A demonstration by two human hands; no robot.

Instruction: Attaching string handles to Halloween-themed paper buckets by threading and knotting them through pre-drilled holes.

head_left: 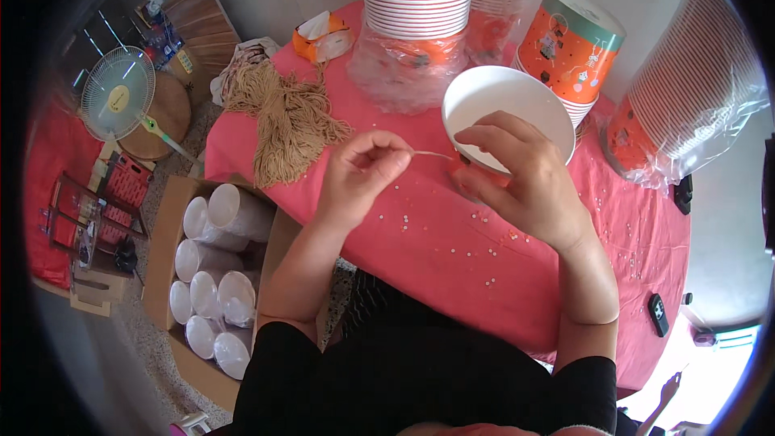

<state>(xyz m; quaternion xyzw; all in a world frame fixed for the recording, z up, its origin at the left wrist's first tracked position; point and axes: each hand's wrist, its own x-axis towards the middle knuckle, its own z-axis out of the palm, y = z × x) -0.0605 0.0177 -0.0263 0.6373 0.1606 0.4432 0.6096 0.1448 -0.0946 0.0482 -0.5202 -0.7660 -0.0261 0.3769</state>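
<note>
My left hand (pixel 363 169) is closed, thumb and forefinger pinching the end of a thin beige cord (pixel 432 153). The cord stretches right to the side of a paper bucket (pixel 472 85), white inside and orange outside, which stands on the pink-covered table (pixel 436 230). In front of that bucket is my right hand (pixel 529 182), its thumb and fingers apart and curved. They overlap the near rim and the orange side; whether they touch it I cannot tell. How the cord meets the bucket is partly hidden.
Behind stand bagged bucket stacks (pixel 416 0), another orange stack (pixel 569 48) and a leaning stack (pixel 686 81). A cord bundle (pixel 291 125) lies left; small white discs (pixel 405 222) are scattered. A carton (pixel 186 355) of wrapped white tubs stands below left. A remote (pixel 658 315) lies right.
</note>
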